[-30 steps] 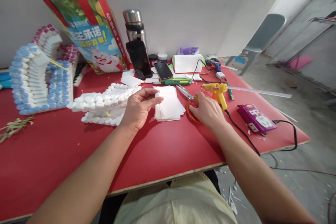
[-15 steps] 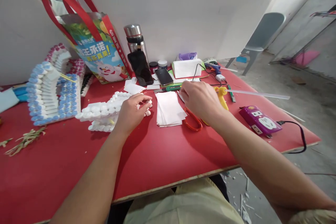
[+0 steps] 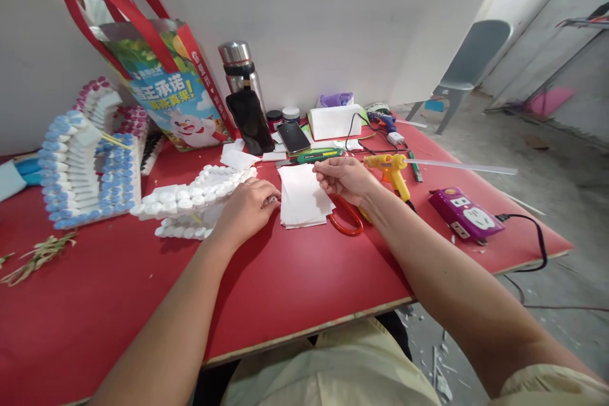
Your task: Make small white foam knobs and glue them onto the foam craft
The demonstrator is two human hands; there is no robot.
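Note:
A white model built from rows of small rounded white pieces (image 3: 183, 200) stands on the red table. At its right end rests my left hand (image 3: 247, 209), fingers curled and thumb close to them; what they close on, if anything, is hidden. To the right of that hand lies a stack of white paper sheets (image 3: 304, 200). My right hand (image 3: 345, 177) hovers at the stack's right edge with its fingertips pinched together; anything between them is too small to make out. Under the right wrist shows a red-orange handle loop (image 3: 346, 222). Close by on the right is a yellow glue gun (image 3: 392, 171) with a long clear glue stick.
A purple power socket (image 3: 469, 216) with a black cord sits at the right. Behind stand a steel flask (image 3: 242, 70), a propped black phone (image 3: 250, 120), a tissue box (image 3: 335, 122) and a printed bag (image 3: 176, 95). A blue-and-white model (image 3: 85, 171) is at the left.
My right hand has drawn back from beside the glue gun towards the paper stack and turned, baring the gun. My left hand has lowered slightly at the model's end. The view has shifted slightly.

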